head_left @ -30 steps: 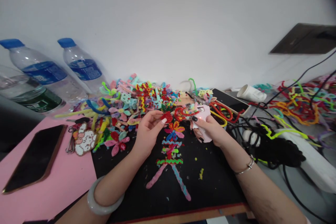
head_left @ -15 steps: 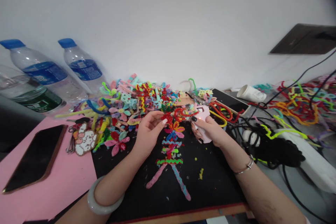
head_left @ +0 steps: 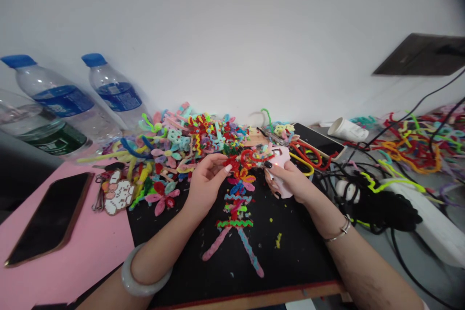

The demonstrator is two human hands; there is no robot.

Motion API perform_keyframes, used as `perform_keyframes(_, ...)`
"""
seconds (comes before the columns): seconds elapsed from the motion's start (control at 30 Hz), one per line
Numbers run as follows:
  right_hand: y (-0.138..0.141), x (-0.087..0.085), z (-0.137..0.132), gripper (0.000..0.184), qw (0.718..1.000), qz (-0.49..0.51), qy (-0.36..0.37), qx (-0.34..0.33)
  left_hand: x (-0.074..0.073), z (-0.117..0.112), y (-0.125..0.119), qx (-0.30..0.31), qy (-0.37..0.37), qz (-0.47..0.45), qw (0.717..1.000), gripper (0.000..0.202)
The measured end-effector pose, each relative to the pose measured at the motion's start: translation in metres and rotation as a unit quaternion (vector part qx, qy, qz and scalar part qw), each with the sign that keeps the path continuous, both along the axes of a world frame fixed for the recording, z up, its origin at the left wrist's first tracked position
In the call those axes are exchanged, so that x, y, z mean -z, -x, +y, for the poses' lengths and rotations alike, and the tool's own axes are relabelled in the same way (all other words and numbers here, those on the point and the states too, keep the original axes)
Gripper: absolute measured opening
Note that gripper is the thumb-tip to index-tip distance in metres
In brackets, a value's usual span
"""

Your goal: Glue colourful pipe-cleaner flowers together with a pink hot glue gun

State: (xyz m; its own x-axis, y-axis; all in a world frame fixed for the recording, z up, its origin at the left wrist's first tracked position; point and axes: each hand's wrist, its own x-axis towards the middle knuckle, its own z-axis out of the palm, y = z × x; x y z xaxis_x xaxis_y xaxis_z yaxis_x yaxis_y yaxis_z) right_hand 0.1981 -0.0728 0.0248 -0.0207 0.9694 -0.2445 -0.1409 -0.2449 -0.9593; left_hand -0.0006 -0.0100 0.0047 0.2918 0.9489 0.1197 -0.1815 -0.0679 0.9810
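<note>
Half-hiding pink tool [head_left: 284, 155]: right hand [head_left: 291, 180]

Left hand [head_left: 205, 181]: was held palm inward, thumb and forefinger pinched tip to tip, other fingers curled behind them. Right hand [head_left: 290, 180]: was closed in a grip, forefinger laid forward, its tip just apart from the left fingertips. Forearms: were bare, converged toward the fingers.

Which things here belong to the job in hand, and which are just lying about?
In hand: left hand pinching red pipe-cleaner piece; right hand holding pink glue gun; pipe-cleaner figure on black mat; likely the pile of shapes behind.
Lying about: water bottles, phone, keychain, paper cup.
</note>
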Motion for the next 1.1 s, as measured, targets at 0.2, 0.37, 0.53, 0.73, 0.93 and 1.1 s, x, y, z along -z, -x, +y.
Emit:
perform_keyframes(0.2, -0.0015, 0.0020, 0.0003, 0.037, 1.000, 0.002, -0.004, -0.007, -0.0003, 0.0001, 0.0003, -0.005, -0.001, 0.011, 1.000, 0.021)
perform_keyframes(0.37, -0.0022, 0.0028, 0.0005, 0.037, 1.000, 0.002, -0.009, -0.012, 0.0004, 0.0009, 0.0011, -0.011, 0.000, 0.016, 1.000, 0.022)
perform_keyframes(0.53, -0.0026, 0.0031, 0.0004, 0.038, 1.000, -0.004, -0.015, -0.017, 0.0008, 0.0017, 0.0012, -0.011, -0.001, 0.015, 1.000, 0.022)
perform_keyframes(0.73, -0.0035, 0.0035, 0.0006, 0.039, 1.000, -0.011, -0.008, -0.013, 0.0002, 0.0020, 0.0013, -0.014, -0.001, 0.023, 1.000, 0.022)
perform_keyframes(0.93, -0.0050, 0.0036, 0.0013, 0.040, 0.998, -0.064, 0.002, 0.006, 0.0005, 0.0025, 0.0010, -0.018, 0.018, 0.010, 1.000, 0.023)
perform_keyframes(1.1, -0.0090, 0.0085, 0.0037, 0.033, 0.988, -0.141, -0.030, 0.055, 0.0027, 0.0039, 0.0012, -0.027, 0.026, -0.018, 0.999, 0.023)
